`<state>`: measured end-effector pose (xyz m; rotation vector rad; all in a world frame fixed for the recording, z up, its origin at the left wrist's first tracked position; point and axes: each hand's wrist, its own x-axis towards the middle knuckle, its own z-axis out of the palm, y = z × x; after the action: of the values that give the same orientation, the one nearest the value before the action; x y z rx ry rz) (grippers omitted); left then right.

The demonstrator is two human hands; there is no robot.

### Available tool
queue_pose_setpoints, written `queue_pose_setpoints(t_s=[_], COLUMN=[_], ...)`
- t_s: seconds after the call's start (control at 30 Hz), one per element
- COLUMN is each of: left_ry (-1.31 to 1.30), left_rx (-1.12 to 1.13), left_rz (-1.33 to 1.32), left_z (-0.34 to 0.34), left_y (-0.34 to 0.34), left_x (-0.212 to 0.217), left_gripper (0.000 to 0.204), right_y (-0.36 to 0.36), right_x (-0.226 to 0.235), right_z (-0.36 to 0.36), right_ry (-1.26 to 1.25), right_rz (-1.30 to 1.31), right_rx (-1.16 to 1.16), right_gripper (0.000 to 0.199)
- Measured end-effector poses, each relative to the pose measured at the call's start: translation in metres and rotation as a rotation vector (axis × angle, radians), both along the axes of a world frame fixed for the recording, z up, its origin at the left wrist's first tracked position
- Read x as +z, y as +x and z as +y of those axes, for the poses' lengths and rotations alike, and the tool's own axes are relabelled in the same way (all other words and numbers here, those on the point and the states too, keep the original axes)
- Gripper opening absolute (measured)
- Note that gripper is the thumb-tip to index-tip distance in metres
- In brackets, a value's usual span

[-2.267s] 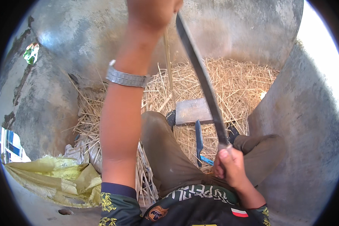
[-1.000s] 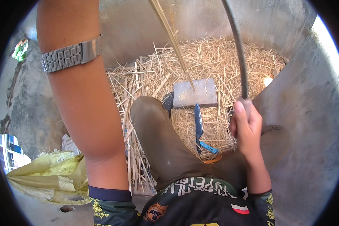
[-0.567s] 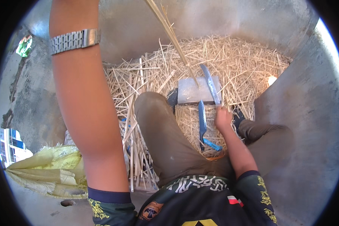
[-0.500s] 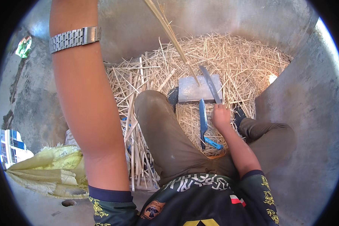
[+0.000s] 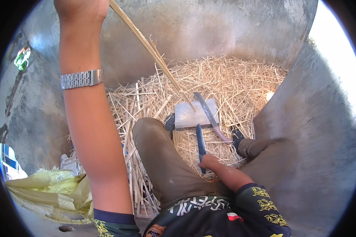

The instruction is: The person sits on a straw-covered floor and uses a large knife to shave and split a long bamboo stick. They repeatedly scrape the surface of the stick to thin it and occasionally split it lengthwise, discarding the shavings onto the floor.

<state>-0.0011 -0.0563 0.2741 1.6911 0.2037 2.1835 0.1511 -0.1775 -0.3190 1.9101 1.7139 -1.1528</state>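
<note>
My left hand [image 5: 83, 8], cut off by the upper edge, is closed on a long split bamboo stick [image 5: 146, 45]. The stick slants down to the right, its lower end on a grey rectangular block [image 5: 182, 119]. Across the block's right side lies a long curved blade [image 5: 205, 108] with a brownish handle pointing toward me, untouched. My right hand [image 5: 209, 161], between my legs, is closed around the handle of a straight dark-blue knife [image 5: 201, 139]. That knife's blade points away from me, its tip near the block's front edge.
Loose pale shavings [image 5: 241, 79] spread around and behind the block. Longer split strips [image 5: 136, 177] pile beside my left leg. Curved grey walls [image 5: 233, 35] enclose the place. A yellowish sack [image 5: 51, 189] lies at the lower left.
My right hand has let go of the curved blade's handle and moved nearer to me, onto the blue knife. My left hand has come into view with the bamboo stick.
</note>
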Motion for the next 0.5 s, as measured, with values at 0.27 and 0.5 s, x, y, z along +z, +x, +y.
queue_pose_setpoints(t_s=[0.27, 0.5], left_ry=[0.002, -0.018], left_rx=[-0.013, -0.047], left_rz=[0.025, 0.055], left_z=[-0.015, -0.020], left_y=[0.021, 0.013], left_x=[-0.010, -0.001], left_gripper=[0.045, 0.041], right_y=[0.013, -0.004], right_x=[-0.020, -0.026], right_z=[0.003, -0.003], right_ry=[-0.166, -0.070], right_rz=[0.005, 0.240], right_rx=[-0.129, -0.094], right_gripper=[0.053, 0.045])
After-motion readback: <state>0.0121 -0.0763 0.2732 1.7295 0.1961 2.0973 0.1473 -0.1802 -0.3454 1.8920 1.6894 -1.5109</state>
